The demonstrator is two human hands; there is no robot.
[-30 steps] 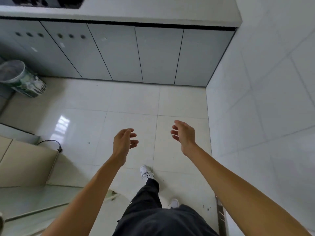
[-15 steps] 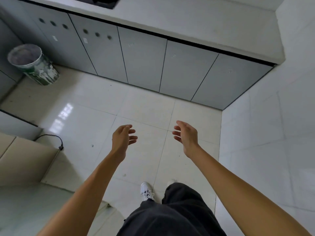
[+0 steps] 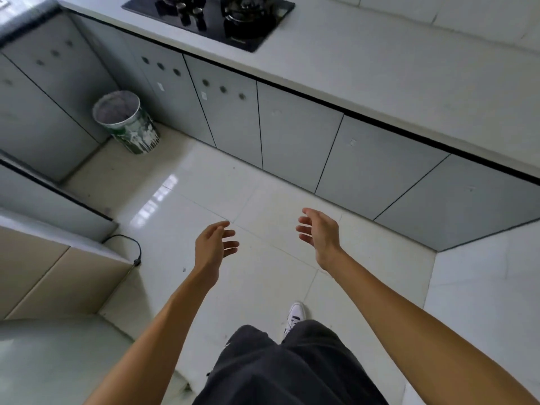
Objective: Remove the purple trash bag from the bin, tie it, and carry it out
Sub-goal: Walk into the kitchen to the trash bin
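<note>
Two empty hands were held out in front of the person. The left hand [image 3: 214, 247] and the right hand [image 3: 320, 233] were apart, fingers spread, and held nothing. Over the last second the view swung to the left. The bin [image 3: 127, 122] had sat at the far left edge of the picture, and now it was closer to the middle and higher up. The stove [image 3: 210, 17] on the counter [image 3: 380, 71] had come fully into sight too. The hands kept the same open shape the whole time.

The bin stood on the floor [image 3: 233, 200] in the corner, against the grey cupboard doors [image 3: 298, 135]. The trash bag [image 3: 116, 108] was in it, folded over the rim, and it looked greyish purple. The hands were well apart from it. I think the person was turning to walk to the bin. No part of the job was done. The bag must be pulled out first.
</note>
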